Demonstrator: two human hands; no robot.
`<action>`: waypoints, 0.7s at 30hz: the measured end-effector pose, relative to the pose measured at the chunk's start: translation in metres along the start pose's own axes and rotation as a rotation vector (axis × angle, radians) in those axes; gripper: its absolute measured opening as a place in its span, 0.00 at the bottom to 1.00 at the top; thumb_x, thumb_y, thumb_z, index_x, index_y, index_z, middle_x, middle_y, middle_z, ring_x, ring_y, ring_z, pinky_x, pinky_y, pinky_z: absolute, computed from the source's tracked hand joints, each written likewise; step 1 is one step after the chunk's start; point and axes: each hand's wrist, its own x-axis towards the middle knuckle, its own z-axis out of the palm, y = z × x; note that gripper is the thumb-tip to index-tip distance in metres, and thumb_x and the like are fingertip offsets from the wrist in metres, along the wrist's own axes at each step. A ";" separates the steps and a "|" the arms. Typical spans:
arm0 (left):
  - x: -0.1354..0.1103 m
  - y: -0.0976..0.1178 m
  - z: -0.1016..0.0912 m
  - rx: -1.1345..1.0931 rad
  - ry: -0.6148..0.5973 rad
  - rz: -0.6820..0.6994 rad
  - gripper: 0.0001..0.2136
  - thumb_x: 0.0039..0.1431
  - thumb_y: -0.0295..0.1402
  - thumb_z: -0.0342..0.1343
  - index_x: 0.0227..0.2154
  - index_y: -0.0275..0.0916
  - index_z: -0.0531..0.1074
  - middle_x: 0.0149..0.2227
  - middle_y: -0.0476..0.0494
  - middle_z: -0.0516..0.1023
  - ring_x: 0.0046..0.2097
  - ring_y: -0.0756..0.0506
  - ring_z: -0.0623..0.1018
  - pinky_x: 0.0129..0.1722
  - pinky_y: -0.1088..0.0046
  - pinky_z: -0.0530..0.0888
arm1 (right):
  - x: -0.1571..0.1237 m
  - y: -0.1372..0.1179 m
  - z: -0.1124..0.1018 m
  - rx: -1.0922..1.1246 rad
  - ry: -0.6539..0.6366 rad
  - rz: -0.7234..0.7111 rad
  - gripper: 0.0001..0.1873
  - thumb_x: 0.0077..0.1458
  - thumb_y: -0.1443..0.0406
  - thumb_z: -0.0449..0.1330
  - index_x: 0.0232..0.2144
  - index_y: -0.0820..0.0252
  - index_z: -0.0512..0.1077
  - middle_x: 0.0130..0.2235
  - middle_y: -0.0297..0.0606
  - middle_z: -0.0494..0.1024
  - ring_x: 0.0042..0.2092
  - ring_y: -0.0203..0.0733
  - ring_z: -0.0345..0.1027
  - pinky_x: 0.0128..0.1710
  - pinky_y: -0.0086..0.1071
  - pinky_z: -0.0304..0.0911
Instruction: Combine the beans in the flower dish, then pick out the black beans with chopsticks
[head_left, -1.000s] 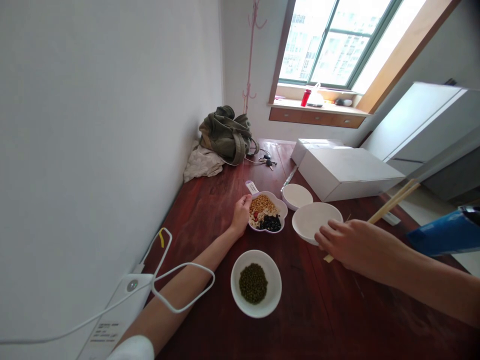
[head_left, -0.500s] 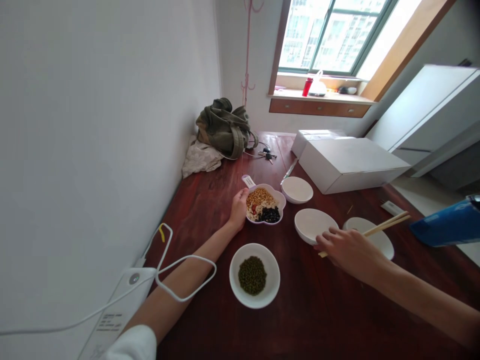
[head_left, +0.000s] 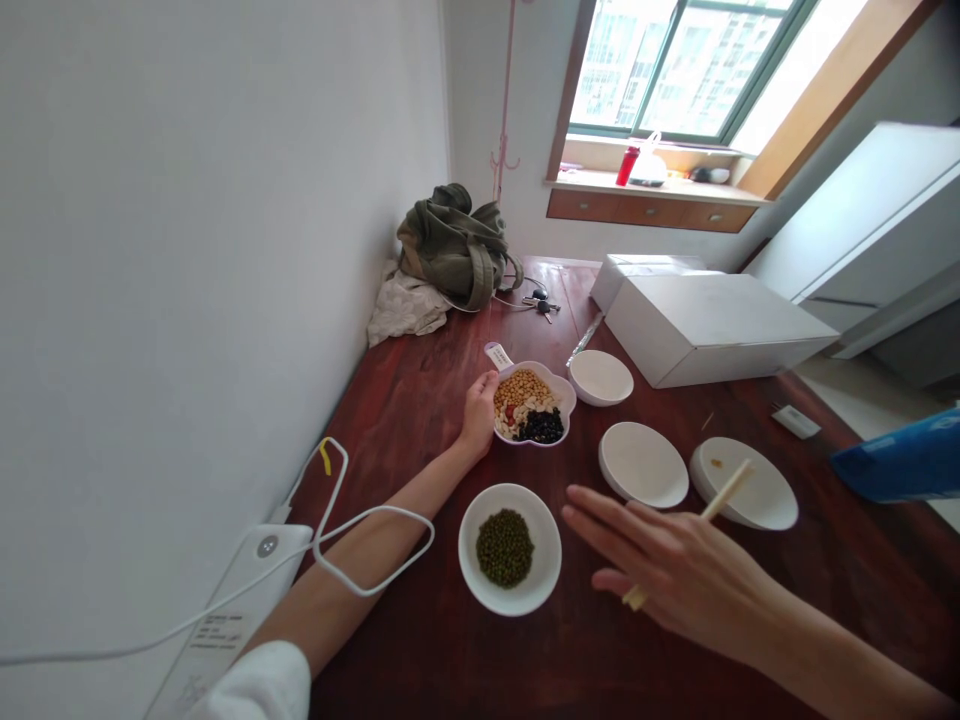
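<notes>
My left hand (head_left: 478, 416) grips the left edge of a pale purple flower-shaped dish (head_left: 568, 391). In the dish lie soybeans (head_left: 523, 386), black beans (head_left: 541, 427) and pale nut-like pieces with a few reddish ones. My right hand (head_left: 667, 555), with fingers stretched out, keeps chopsticks (head_left: 727, 489) against its thumb side, tips pointing down. It hovers over the table, right of a white bowl (head_left: 546, 540) holding green mung beans (head_left: 505, 548). Beyond it stand three white bowls: a small one (head_left: 601, 377), a middle one (head_left: 643, 464) and a right one (head_left: 754, 490) with a small yellowish bit inside.
A white power bank-like box (head_left: 225, 610) with a looping cable (head_left: 375, 590) is at the left wall. Farther back are a green bag (head_left: 454, 250), keys (head_left: 541, 302) and white boxes (head_left: 724, 320). A blue object (head_left: 900, 455) stands at the right edge.
My right hand has moved left and nearer, away from the middle white bowl, and its fingers have straightened. The chopsticks came along with it. My left hand stays on the dish.
</notes>
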 end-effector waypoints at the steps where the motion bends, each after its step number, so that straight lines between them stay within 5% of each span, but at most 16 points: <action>1: 0.000 0.001 0.000 0.002 -0.003 -0.001 0.24 0.54 0.55 0.72 0.37 0.38 0.77 0.35 0.46 0.84 0.40 0.42 0.83 0.46 0.66 0.77 | 0.005 -0.010 0.000 0.043 -0.023 -0.070 0.36 0.68 0.57 0.66 0.72 0.59 0.63 0.73 0.45 0.71 0.47 0.43 0.79 0.32 0.37 0.72; 5: 0.000 0.001 0.001 0.007 -0.005 -0.002 0.24 0.53 0.55 0.71 0.37 0.39 0.76 0.34 0.46 0.84 0.39 0.42 0.83 0.45 0.65 0.77 | 0.022 -0.038 0.016 0.127 -0.054 -0.187 0.22 0.66 0.58 0.70 0.57 0.59 0.74 0.57 0.39 0.82 0.38 0.41 0.75 0.23 0.38 0.62; 8: 0.001 -0.001 0.000 0.006 -0.004 -0.009 0.23 0.53 0.55 0.71 0.36 0.39 0.76 0.33 0.46 0.84 0.39 0.42 0.84 0.45 0.65 0.78 | 0.028 -0.042 0.030 0.141 -0.027 -0.195 0.10 0.65 0.65 0.70 0.45 0.58 0.74 0.43 0.33 0.81 0.34 0.40 0.72 0.23 0.39 0.60; 13: 0.002 0.000 0.000 -0.006 -0.028 -0.034 0.23 0.53 0.53 0.72 0.37 0.39 0.78 0.35 0.45 0.85 0.41 0.41 0.84 0.46 0.65 0.78 | 0.033 -0.034 0.031 0.122 -0.021 -0.183 0.10 0.63 0.68 0.70 0.42 0.59 0.73 0.44 0.35 0.81 0.38 0.42 0.75 0.23 0.37 0.61; 17: 0.003 0.007 -0.001 -0.012 -0.084 -0.091 0.21 0.51 0.51 0.75 0.36 0.38 0.81 0.36 0.43 0.87 0.43 0.39 0.85 0.51 0.62 0.79 | 0.031 -0.024 0.015 0.095 0.097 -0.219 0.05 0.68 0.70 0.62 0.46 0.61 0.75 0.45 0.39 0.83 0.42 0.45 0.77 0.26 0.36 0.66; 21: 0.003 0.012 -0.002 -0.011 -0.146 -0.150 0.20 0.51 0.49 0.75 0.38 0.37 0.83 0.37 0.40 0.88 0.44 0.38 0.86 0.53 0.58 0.80 | 0.018 -0.006 -0.008 0.087 0.185 -0.201 0.11 0.69 0.73 0.54 0.47 0.61 0.74 0.47 0.42 0.84 0.43 0.45 0.78 0.30 0.35 0.70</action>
